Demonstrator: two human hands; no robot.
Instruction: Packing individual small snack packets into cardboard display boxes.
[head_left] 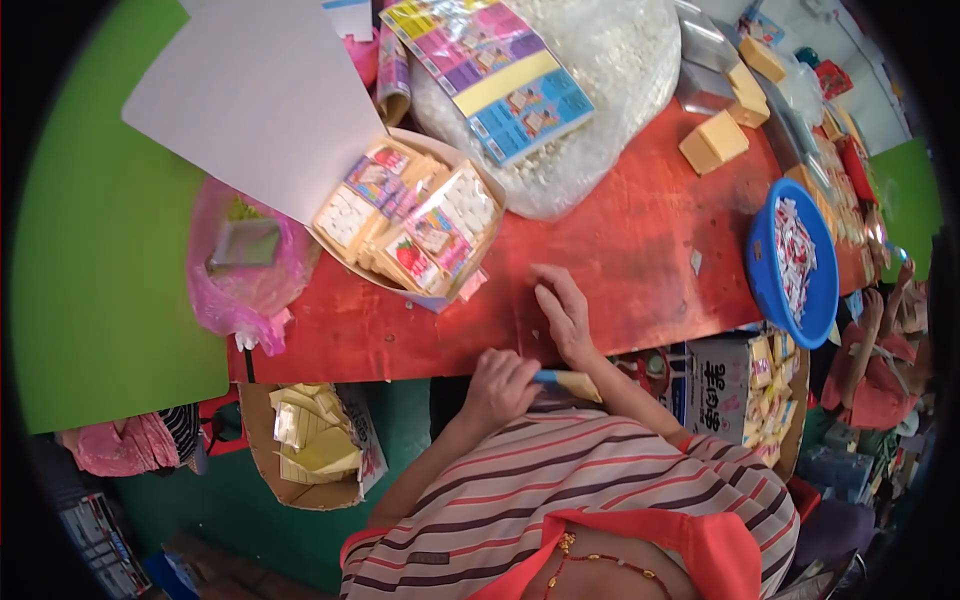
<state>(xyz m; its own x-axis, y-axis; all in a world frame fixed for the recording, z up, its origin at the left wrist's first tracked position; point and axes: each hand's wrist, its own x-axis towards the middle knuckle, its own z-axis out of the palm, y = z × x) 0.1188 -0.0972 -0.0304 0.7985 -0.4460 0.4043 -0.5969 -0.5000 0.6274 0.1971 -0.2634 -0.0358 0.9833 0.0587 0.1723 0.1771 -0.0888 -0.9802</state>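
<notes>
Near the front edge of the red table (640, 260), my left hand (500, 385) is closed around a small, narrow pale-yellow pack with a blue end (578, 384). The pack points to the right, in front of my striped top. My right hand (565, 315) rests at the table edge with its fingers apart and slightly bent, nothing seen in them. Beyond my hands stands an open carton (500, 215) filled with cream-coloured packs with pink and purple printed labels (440, 240) and white pieces. Its large white lid (240, 110) is folded back to the left.
A pink plastic bag (210, 285) lies left of the carton. Behind are printed sheets (500, 75) on a big clear bag of white bits (620, 120). At right are a blue basin (765, 260) of small wrappers and pale-yellow blocks (714, 142). Below the table stand cardboard boxes (262, 450).
</notes>
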